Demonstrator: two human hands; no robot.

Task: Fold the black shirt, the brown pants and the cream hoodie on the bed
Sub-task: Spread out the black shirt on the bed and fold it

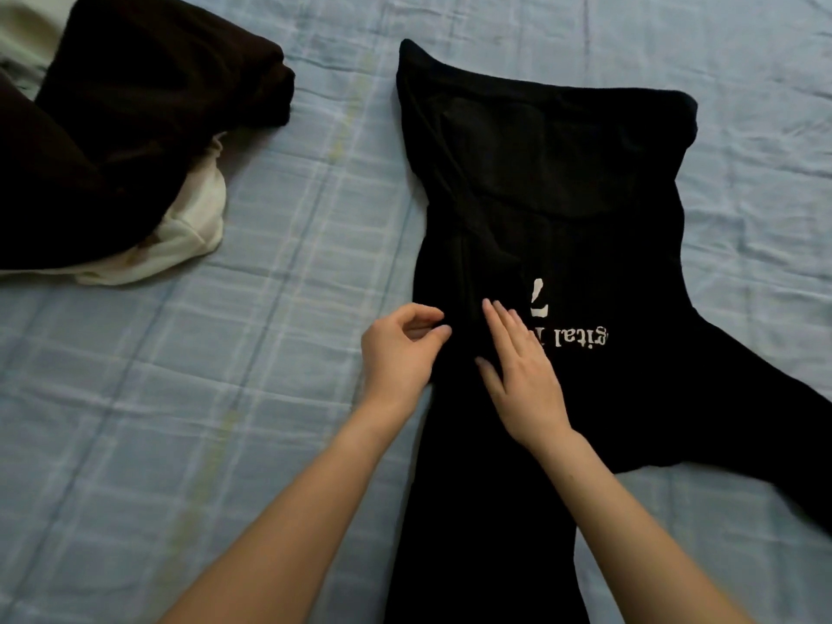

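The black shirt (549,195) with white lettering lies spread on the bed, its left side folded inward and one sleeve stretching out to the lower right. My left hand (400,349) sits at the shirt's left folded edge, thumb and fingers pinching the fabric there. My right hand (522,376) lies flat on the shirt just beside it, fingers straight and pressing the fold down. The brown pants (112,128) are heaped at the upper left, on top of the cream hoodie (189,236), which shows only at the heap's lower edge and far top left.
The bed is covered by a light blue checked sheet (279,398), creased in places. Bare sheet lies between the heap and the shirt, and along the near left.
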